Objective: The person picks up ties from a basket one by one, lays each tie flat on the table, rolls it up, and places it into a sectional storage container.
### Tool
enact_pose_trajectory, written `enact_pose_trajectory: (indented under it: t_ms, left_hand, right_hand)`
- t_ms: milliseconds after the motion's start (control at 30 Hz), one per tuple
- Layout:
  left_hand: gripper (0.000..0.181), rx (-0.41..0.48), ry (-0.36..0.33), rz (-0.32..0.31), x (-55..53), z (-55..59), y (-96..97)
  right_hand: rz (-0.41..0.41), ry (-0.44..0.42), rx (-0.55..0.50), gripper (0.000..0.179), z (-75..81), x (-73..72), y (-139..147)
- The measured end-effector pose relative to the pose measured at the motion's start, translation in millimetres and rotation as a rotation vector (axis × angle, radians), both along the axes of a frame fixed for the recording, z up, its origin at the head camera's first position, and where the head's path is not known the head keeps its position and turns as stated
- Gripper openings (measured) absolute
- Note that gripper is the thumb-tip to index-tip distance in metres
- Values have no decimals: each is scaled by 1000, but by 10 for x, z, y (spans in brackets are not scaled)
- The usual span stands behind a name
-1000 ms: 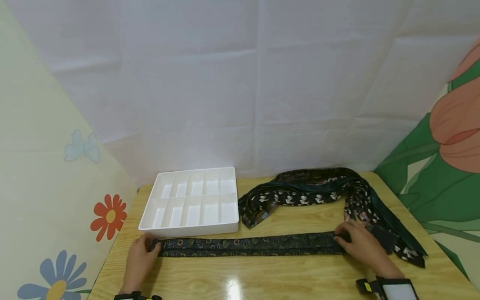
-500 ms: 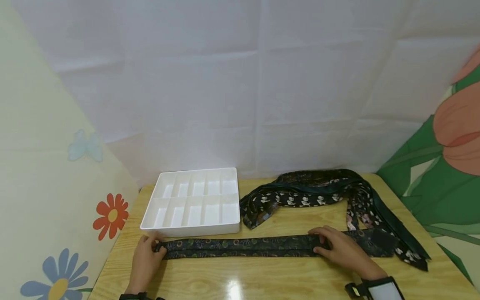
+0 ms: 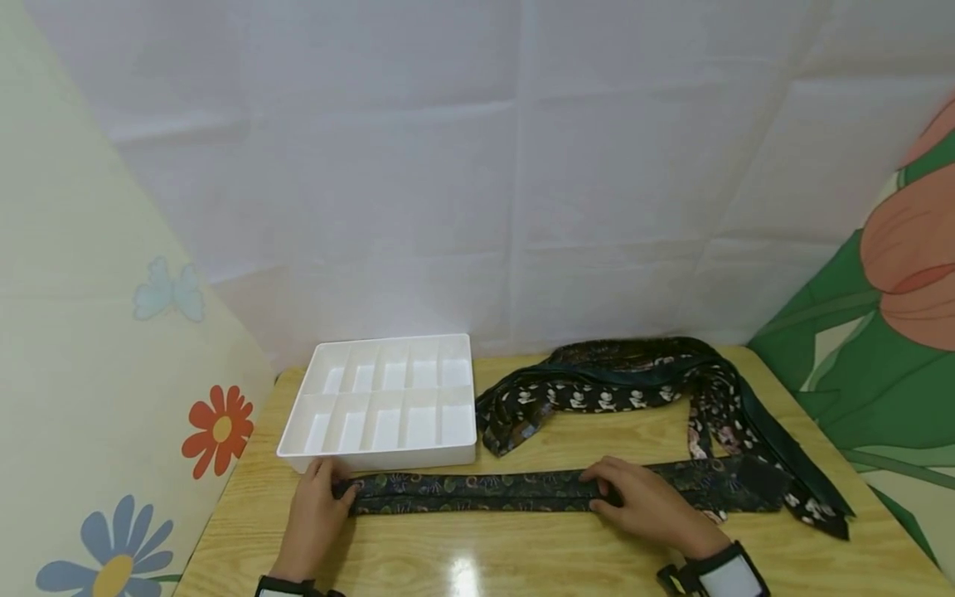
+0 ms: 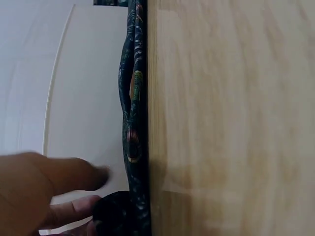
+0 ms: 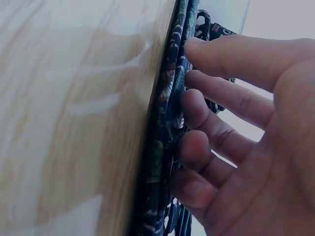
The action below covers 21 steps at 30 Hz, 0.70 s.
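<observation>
A dark patterned necktie (image 3: 477,491) lies stretched left to right across the front of the wooden table. At its left end my left hand (image 3: 319,507) pinches a small dark roll (image 4: 114,212) of the tie between thumb and fingers. Further right, my right hand (image 3: 645,502) rests on the tie with its thumb at the near edge and fingers at the far edge. In the right wrist view its bent fingertips (image 5: 193,147) touch the fabric. The tie's wide end (image 3: 753,482) lies flat beyond this hand.
Just behind the left hand stands a white divided tray (image 3: 440,455) with bare compartments. More dark ties (image 3: 634,390) lie in a curved bundle at the back right, reaching down to the tie's wide end. A white sheet (image 3: 388,207) hangs behind the table (image 3: 552,555).
My left hand has moved right with the rolled end, shortening the flat stretch. My right hand has slid left along the tie. The wide end has stayed about where it was.
</observation>
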<state>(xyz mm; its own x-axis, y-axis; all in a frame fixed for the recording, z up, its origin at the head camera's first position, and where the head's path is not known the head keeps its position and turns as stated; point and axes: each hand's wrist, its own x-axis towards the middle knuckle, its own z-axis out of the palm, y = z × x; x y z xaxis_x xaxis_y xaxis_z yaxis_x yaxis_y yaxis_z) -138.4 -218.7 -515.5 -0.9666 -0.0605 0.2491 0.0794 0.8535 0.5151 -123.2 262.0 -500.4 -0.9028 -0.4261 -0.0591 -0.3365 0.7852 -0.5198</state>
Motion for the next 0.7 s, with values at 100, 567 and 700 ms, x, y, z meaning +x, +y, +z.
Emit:
enact_pose_trajectory:
  t_ms: [100, 567, 700]
  left_hand:
    - [12, -3, -9, 25, 24, 15, -8]
    - [16, -14, -65, 94, 46, 51, 2]
    - [19, -26, -31, 70, 28, 76, 27]
  right_hand:
    - [-1, -4, 5, 29, 1, -5, -20]
    - [123, 105, -33, 15, 13, -92, -505]
    - [195, 108, -42, 20, -6, -144, -711]
